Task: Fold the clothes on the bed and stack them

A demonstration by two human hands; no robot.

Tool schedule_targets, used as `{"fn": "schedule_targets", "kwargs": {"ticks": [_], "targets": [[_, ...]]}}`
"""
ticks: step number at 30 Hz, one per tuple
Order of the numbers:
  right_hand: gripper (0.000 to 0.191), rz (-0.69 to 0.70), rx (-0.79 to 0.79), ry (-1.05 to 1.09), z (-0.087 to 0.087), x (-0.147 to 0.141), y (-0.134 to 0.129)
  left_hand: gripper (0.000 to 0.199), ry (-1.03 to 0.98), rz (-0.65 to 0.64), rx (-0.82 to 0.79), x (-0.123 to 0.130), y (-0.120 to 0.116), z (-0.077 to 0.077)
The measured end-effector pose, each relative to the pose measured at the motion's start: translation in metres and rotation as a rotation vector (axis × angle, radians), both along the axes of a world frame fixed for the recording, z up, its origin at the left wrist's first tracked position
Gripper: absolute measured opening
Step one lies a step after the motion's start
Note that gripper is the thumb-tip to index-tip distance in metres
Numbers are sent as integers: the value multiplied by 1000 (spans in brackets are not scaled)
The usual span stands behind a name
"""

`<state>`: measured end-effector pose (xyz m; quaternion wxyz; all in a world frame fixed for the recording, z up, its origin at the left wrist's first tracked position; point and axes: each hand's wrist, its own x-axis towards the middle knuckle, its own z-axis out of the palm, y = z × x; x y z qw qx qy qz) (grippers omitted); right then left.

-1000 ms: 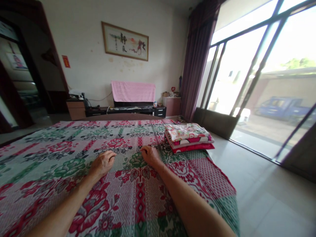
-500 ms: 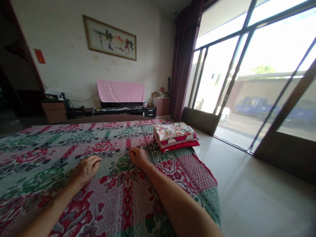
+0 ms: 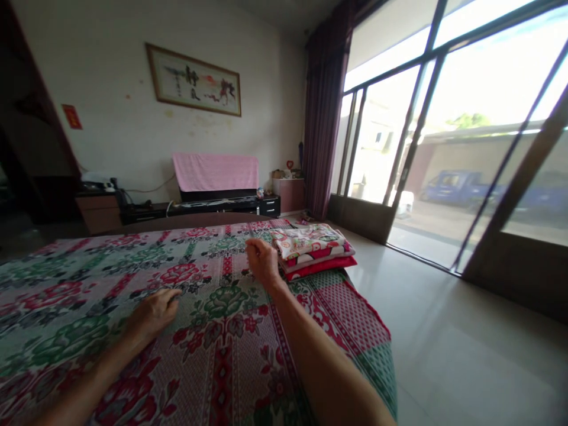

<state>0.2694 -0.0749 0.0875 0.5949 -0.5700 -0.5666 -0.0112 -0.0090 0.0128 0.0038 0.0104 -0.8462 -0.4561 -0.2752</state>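
Note:
A flowered cloth [image 3: 224, 337] in pink, red, green and grey lies spread over the table, hanging over the right edge. Low over the cloth at left centre is my left hand [image 3: 155, 310], its fingers curled in and the thumb side toward the right. My right hand [image 3: 265, 263] is closed in a loose fist farther forward, just left of a stack of folded fabric [image 3: 313, 245]. The stack has a white patterned piece on top and red ones below. No cloth is bunched up at either hand, and both palms are hidden.
Beyond the cloth shows the brown rim of a round table [image 3: 195, 222]. A low black cabinet [image 3: 268, 207] stands at the wall, with a pink towel [image 3: 216, 171] draped over a dark panel. Tiled floor [image 3: 435, 331] and tall glass doors [image 3: 402, 148] lie to the right.
My right hand has moved forward and slightly right, up beside the folded stack. My left hand has shifted a little toward me. The whole view has tipped slightly.

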Motion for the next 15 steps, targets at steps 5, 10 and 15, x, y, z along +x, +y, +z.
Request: {"fn": "schedule_targets", "kwargs": {"ticks": [5,10,15], "targets": [[32,-271,56,197,34,40,-12,35,-96,15,-154,64,-12,31],[47,-661,184,274,45,78,-38,32,-373,-153,-475,151,-32,52],[52,-818,56,335,31,107,-49,38,-616,-244,-747,218,-53,59]]}}
